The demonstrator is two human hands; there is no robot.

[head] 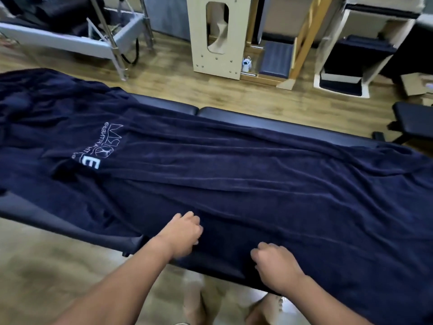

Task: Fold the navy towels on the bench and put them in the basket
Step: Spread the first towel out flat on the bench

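Observation:
A large navy towel [246,179] with a white logo [98,146] lies spread and wrinkled along the dark padded bench [187,106]. More navy cloth is bunched at the bench's left end [42,95]. My left hand [182,231] sits at the towel's near edge with its fingers curled into the cloth. My right hand [276,263] is a little to the right, fingers curled over the same near edge. No basket is in view.
Wooden floor surrounds the bench. Behind it stand a pale wooden panel with a slot [216,36], a grey metal frame [100,36] at the back left, and white shelving [351,62] at the back right. A black stool [412,120] is at the right.

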